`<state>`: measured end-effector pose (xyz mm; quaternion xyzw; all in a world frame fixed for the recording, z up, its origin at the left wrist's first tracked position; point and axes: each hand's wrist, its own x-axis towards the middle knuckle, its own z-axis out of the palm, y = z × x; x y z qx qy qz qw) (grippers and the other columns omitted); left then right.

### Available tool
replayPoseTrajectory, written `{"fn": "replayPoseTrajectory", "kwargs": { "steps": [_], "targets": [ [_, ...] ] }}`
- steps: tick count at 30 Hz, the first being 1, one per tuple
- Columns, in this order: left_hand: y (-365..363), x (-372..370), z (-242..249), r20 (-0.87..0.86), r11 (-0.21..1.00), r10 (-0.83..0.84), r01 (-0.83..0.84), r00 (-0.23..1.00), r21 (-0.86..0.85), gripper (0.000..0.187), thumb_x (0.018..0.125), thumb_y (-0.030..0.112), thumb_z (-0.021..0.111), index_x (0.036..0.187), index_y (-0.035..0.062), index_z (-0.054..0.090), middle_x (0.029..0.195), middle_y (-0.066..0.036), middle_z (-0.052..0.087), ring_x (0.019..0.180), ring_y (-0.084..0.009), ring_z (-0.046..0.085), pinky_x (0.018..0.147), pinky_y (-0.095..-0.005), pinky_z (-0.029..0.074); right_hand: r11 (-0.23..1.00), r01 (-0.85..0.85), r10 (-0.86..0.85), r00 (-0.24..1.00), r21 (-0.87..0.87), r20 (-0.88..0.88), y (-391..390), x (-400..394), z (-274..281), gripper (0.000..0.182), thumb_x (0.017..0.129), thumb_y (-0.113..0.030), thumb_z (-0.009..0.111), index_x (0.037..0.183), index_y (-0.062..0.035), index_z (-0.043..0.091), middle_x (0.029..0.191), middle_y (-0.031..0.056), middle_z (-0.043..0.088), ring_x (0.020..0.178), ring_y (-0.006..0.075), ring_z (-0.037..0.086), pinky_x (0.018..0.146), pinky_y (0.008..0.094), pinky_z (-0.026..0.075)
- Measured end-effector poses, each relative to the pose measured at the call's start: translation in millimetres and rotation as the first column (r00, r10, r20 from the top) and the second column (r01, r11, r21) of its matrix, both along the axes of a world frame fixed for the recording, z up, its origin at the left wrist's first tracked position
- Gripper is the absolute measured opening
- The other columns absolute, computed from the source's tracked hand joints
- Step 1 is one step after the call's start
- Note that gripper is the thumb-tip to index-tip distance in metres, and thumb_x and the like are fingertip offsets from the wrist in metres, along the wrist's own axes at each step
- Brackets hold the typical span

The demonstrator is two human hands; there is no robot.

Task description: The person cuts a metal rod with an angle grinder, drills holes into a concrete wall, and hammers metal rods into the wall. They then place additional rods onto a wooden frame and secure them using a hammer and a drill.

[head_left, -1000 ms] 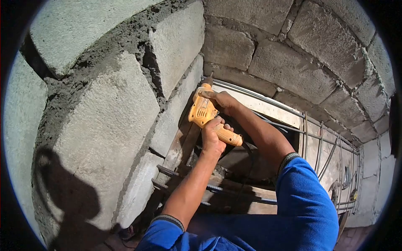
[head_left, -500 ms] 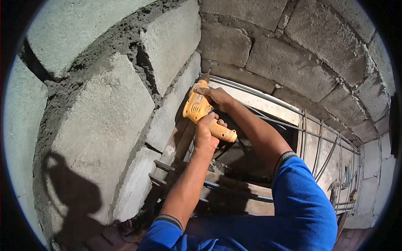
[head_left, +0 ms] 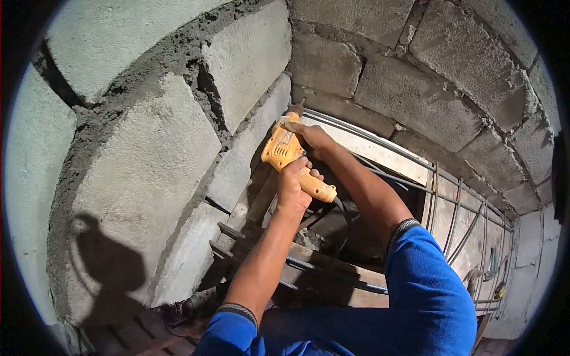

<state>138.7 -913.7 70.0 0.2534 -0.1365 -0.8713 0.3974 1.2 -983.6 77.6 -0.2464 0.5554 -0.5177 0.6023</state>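
A yellow power drill is held diagonally at the corner of two block walls, its bit at the lower part of the back wall. My left hand is wrapped around the drill's handle, fingers closed. Farther forward, my right hand grips the drill body just behind the dark chuck. Whether the bit's tip is inside the block cannot be made out. A dark cord runs down from the handle's end.
Rough mortar joints line the left block wall. Steel rebars run along the back wall over a pale board, with tied bars at the right. More rebar crosses below my forearms. A dark opening lies beneath the drill.
The view has shifted slightly, so the walls and rebars appear a little farther right. Both hands keep the same grip on the drill, and more of its cord shows.
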Motion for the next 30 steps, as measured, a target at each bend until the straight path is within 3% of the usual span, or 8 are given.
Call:
{"fn": "replayPoseTrajectory", "kwargs": {
  "steps": [10, 15, 17, 18, 20, 22, 26, 30],
  "targets": [
    [3.0, 0.0, -15.5, -0.044, 1.0, 0.002, -0.003, 0.999, -0.018, 0.02, 0.082, 0.015, 0.067, 0.096, 0.0081, 0.055, 0.081, -0.004, 0.06, 0.065, -0.0194, 0.059, 0.067, -0.0386, 0.052, 0.998, -0.008, 0.017, 0.988, 0.059, -0.156, -1.7, -3.6, -3.4, 0.057, 0.082, -0.042, 0.077, 0.108, 0.0072, 0.065, 0.099, 0.0143, 0.07, 0.085, 0.0254, 0.069, 0.078, 0.0368, 0.055],
    [12.2, 9.8, 9.3, -0.082, 0.999, 0.028, -0.025, 0.996, 0.039, 0.033, 0.082, 0.009, 0.067, 0.111, 0.0055, 0.052, 0.09, -0.008, 0.063, 0.077, -0.0237, 0.063, 0.074, -0.0401, 0.055, 0.997, 0.009, 0.014, 0.948, 0.072, -0.319, -2.0, 1.8, -10.8, 0.056, 0.082, -0.045, 0.075, 0.103, 0.0062, 0.067, 0.087, 0.0122, 0.07, 0.066, 0.0205, 0.067, 0.055, 0.0325, 0.053],
    [16.8, 9.0, 12.4, -0.104, 0.998, 0.036, -0.031, 0.994, 0.053, 0.035, 0.082, 0.008, 0.068, 0.113, 0.0052, 0.052, 0.092, -0.008, 0.063, 0.08, -0.0245, 0.063, 0.075, -0.0407, 0.056, 0.995, -0.005, 0.048, 0.894, 0.097, -0.445, 22.0, 11.7, 23.8, 0.055, 0.082, -0.048, 0.073, 0.095, 0.0048, 0.07, 0.076, 0.0104, 0.068, 0.051, 0.0173, 0.06, 0.042, 0.03, 0.046],
    [19.2, 7.4, 13.6, -0.125, 0.997, 0.041, -0.032, 0.991, 0.076, 0.037, 0.082, 0.008, 0.068, 0.115, 0.0048, 0.051, 0.094, -0.009, 0.063, 0.083, -0.0253, 0.063, 0.077, -0.0413, 0.056, 0.996, 0.003, 0.04, 0.892, 0.093, -0.45, 29.3, 14.4, 32.9, 0.055, 0.082, -0.048, 0.073, 0.095, 0.0048, 0.07, 0.076, 0.0104, 0.068, 0.051, 0.0173, 0.06, 0.042, 0.03, 0.046],
    [25.9, 8.3, 8.3, -0.162, 0.998, 0.032, -0.022, 0.986, 0.064, 0.038, 0.082, 0.008, 0.068, 0.116, 0.0045, 0.051, 0.095, -0.009, 0.063, 0.084, -0.0254, 0.063, 0.077, -0.0413, 0.056, 0.992, -0.022, 0.072, 0.903, 0.121, -0.424, 41.8, 21.4, 47.4, 0.06, 0.075, -0.05, 0.079, 0.091, 0.0074, 0.07, 0.08, 0.0122, 0.068, 0.067, 0.0196, 0.062, 0.059, 0.033, 0.05],
    [41.5, 21.6, 4.3, -0.16, 0.997, 0.019, -0.008, 0.987, 0.072, 0.037, 0.082, 0.009, 0.068, 0.115, 0.0039, 0.052, 0.095, -0.009, 0.063, 0.083, -0.0256, 0.062, 0.078, -0.0411, 0.055, 0.996, -0.032, 0.062, 0.906, 0.078, -0.419, 47.5, 28.0, 28.3, 0.058, 0.08, -0.049, 0.074, 0.091, 0.0073, 0.07, 0.078, 0.0118, 0.068, 0.059, 0.018, 0.061, 0.049, 0.031, 0.048],
    [80.1, 60.8, 9.5, -0.072, 0.999, 0.007, -0.004, 0.997, 0.042, 0.038, 0.083, 0.013, 0.068, 0.117, 0.0055, 0.052, 0.096, -0.008, 0.063, 0.079, -0.0234, 0.062, 0.072, -0.039, 0.055, 0.999, -0.036, 0.03, 0.921, -0.011, -0.388, 77.1, 53.2, 22.3, 0.054, 0.08, -0.037, 0.079, 0.096, 0.0129, 0.068, 0.085, 0.0149, 0.07, 0.07, 0.0202, 0.066, 0.062, 0.0322, 0.053],
    [108.0, 99.1, 14.1, -0.12, 0.992, -0.114, 0.106, 0.986, -0.071, 0.04, 0.084, 0.01, 0.067, 0.12, 0.0091, 0.05, 0.098, -0.007, 0.063, 0.08, -0.0238, 0.064, 0.074, -0.041, 0.055, 0.996, 0.004, -0.038, 0.929, -0.093, -0.368, 117.5, 77.4, 29.1, 0.042, 0.08, -0.034, 0.079, 0.084, 0.0071, 0.069, 0.072, 0.0089, 0.067, 0.058, 0.0156, 0.059, 0.053, 0.0296, 0.047]
  ]
}}
